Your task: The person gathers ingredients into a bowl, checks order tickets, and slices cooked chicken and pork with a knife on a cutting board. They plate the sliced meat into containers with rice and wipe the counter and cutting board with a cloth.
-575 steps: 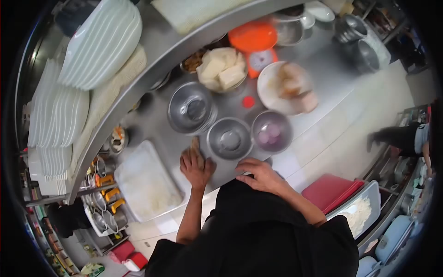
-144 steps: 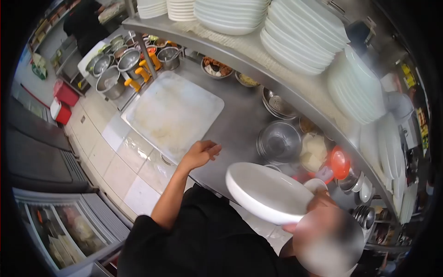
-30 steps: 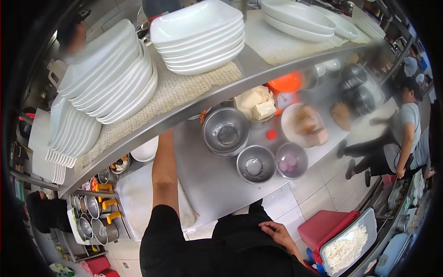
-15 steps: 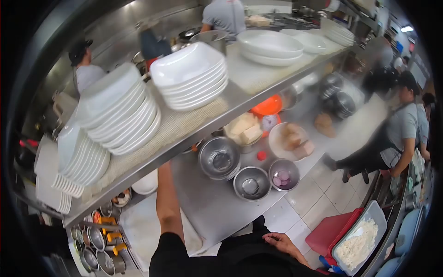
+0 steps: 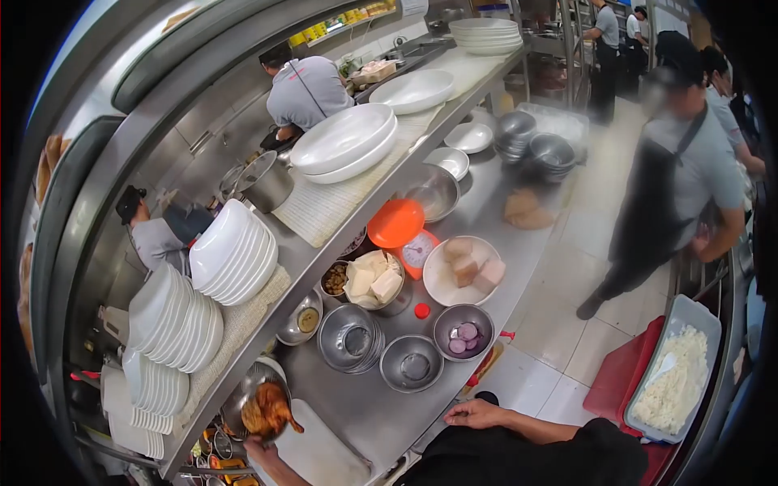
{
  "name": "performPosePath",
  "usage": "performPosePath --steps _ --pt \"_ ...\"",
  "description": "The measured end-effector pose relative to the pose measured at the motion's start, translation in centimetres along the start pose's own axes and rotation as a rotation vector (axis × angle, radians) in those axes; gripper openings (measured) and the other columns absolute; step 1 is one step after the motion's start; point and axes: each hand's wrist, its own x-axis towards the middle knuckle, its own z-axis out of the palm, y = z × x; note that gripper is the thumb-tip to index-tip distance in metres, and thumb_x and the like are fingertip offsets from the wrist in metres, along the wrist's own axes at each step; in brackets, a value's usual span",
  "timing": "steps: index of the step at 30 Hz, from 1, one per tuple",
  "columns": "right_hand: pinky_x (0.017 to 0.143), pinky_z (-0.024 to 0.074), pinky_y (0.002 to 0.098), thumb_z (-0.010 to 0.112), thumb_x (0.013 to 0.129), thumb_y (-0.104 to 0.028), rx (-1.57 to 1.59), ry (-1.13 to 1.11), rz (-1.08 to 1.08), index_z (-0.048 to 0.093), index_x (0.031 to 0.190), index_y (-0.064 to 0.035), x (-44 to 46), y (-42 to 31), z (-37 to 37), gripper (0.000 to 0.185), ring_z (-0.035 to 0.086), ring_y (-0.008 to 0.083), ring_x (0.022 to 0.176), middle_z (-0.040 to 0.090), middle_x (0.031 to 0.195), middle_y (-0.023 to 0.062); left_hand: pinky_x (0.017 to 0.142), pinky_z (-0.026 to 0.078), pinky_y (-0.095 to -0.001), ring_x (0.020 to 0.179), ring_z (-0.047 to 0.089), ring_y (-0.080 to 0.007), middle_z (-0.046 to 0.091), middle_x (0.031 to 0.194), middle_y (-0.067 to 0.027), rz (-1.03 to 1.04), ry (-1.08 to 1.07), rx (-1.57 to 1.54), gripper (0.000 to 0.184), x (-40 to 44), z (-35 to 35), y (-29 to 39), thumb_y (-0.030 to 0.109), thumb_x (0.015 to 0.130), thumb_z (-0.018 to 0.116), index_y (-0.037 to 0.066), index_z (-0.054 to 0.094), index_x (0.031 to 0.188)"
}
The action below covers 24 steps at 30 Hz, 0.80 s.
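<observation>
The left hand [image 5: 261,449] is clasped at the near rim of a shiny round metal bowl [image 5: 243,391], which holds a glossy reddish-brown piece of cooked meat [image 5: 263,411]; a grip on the rim probably keeps the fingers clear of the food; the bowl sits at the left end of the grey steel table [image 5: 365,413], next to the shelf's front edge and beside a flat white rectangular board [image 5: 320,445]. The right hand [image 5: 474,415] is near the table's front edge, fingers loosely bent, with nothing visible in them; it seems merely to rest out of the way.

The nested silver metal bowls [image 5: 336,350] are likely stacked to save room; an orange kitchen scale [image 5: 417,251] stands between a metal bowl of pale yellow blocks [image 5: 382,283] and a round white plate of pale pink and tan pieces [image 5: 462,267], presumably so that it is within easy reach; stacked white dishes [image 5: 235,251] fill the steel shelf [image 5: 296,263] above, which leaves the surface below for food.

The left hand's fingertips are hidden by the bowl, so how far they wrap beneath it cannot be told; nor can I tell whether the bowl is lifted or touching something below; the shelf hides part of the table's far side; the co-worker [image 5: 668,174] at the right is partly blurred; the left forearm is cut off by the lower border.
</observation>
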Motion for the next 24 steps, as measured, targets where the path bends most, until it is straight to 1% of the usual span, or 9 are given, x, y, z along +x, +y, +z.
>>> performPosePath --steps 2,4,5,6,8,12,17,20,24 --pt "0.09 0.0477 0.0284 0.06 0.096 -0.037 0.012 -0.066 -0.028 0.068 0.118 -0.0137 0.6 -0.7 -1.2 0.033 0.064 0.014 0.097 0.071 0.105 0.0045 0.074 0.057 -0.0369 0.09 0.065 -0.0274 0.063 0.111 -0.0159 0.127 -0.029 -0.031 0.042 -2.5 -2.3 0.0 0.005 0.057 0.05 0.001 0.058 0.098" --pt "0.086 0.0491 0.029 0.061 0.096 -0.034 -0.009 -0.087 -0.102 0.067 0.117 -0.0086 1.0 -0.5 -1.9 0.034 0.064 0.0127 0.092 0.071 0.102 0.0047 0.099 0.049 -0.0472 0.116 0.058 -0.0327 0.056 0.13 -0.0177 0.11 0.026 0.029 0.053 -6.3 -4.2 0.7 0.019 0.085 0.059 -0.003 0.049 0.133" --pt "0.085 0.0495 0.0289 0.063 0.095 -0.031 0.004 -0.098 -0.109 0.067 0.117 -0.0077 0.9 -1.1 -2.3 0.032 0.064 0.0121 0.091 0.071 0.1 0.0041 0.103 0.045 -0.0491 0.12 0.054 -0.0313 0.053 0.135 -0.0164 0.192 -0.126 0.068 0.054 -0.8 -11.9 -1.9 0.033 0.096 0.053 -0.001 0.048 0.137" --pt "0.083 0.05 0.0287 0.064 0.095 -0.028 0.007 -0.128 -0.116 0.067 0.116 -0.0068 1.3 -1.7 -2.5 0.03 0.064 0.0115 0.09 0.071 0.099 0.0035 0.105 0.044 -0.0472 0.122 0.053 -0.0312 0.049 0.139 -0.0161 0.288 -0.208 0.046 0.057 -1.6 -13.5 -2.6 0.033 0.096 0.054 -0.001 0.044 0.14" --pt "0.086 0.0483 0.0251 0.063 0.096 -0.019 0.173 -0.195 -0.073 0.068 0.117 -0.005 1.8 -1.3 -2.6 0.025 0.061 0.0082 0.093 0.07 0.101 0.0003 0.087 0.041 -0.0436 0.1 0.049 -0.0257 0.048 0.111 -0.0119 0.43 0.071 0.135 0.038 -6.4 -11.6 -2.7 0.024 0.087 0.053 -0.001 0.046 0.114" --pt "0.08 0.0469 0.0222 0.065 0.095 -0.015 0.07 -0.256 0.03 0.069 0.113 -0.0053 1.9 -3.7 -2.0 0.022 0.057 0.0051 0.086 0.068 0.096 -0.0019 0.051 0.035 -0.0364 0.057 0.041 -0.0147 0.046 0.056 -0.0034 0.69 0.628 0.518 0.01 -11.8 -8.3 -2.5 0.005 0.069 0.051 -0.003 0.05 0.063" --pt "0.074 0.0466 0.0218 0.066 0.094 -0.017 0.007 -0.266 0.014 0.07 0.112 -0.0062 2.4 -5.2 0.3 0.021 0.055 0.0046 0.077 0.066 0.09 -0.0028 0.051 0.04 -0.0428 0.05 0.045 -0.0326 0.049 0.054 -0.0197 0.865 0.605 1.045 0.011 -11.3 -13.6 -2.2 0.004 0.068 0.052 -0.005 0.046 0.066" --pt "0.074 0.0465 0.0215 0.065 0.095 -0.016 0.0 -0.294 0.027 0.069 0.113 -0.0059 2.9 -6.1 1.9 0.021 0.055 0.0048 0.077 0.067 0.091 -0.0024 0.053 0.044 -0.0461 0.057 0.054 -0.0418 0.053 0.059 -0.0219 1.026 0.603 1.333 0.007 -12.8 -11.8 0.3 0.003 0.069 0.055 -0.002 0.05 0.07" --pt "0.073 0.0467 0.0213 0.064 0.095 -0.014 -0.047 -0.264 0.026 0.068 0.113 -0.0047 3.8 -7.6 3.8 0.021 0.057 0.0051 0.078 0.069 0.094 -0.0005 0.054 0.048 -0.0431 0.061 0.06 -0.0358 0.06 0.068 -0.0134 1.319 0.547 1.464 0.013 -12.0 -13.1 3.8 0.0 0.066 0.059 0.006 0.058 0.077"
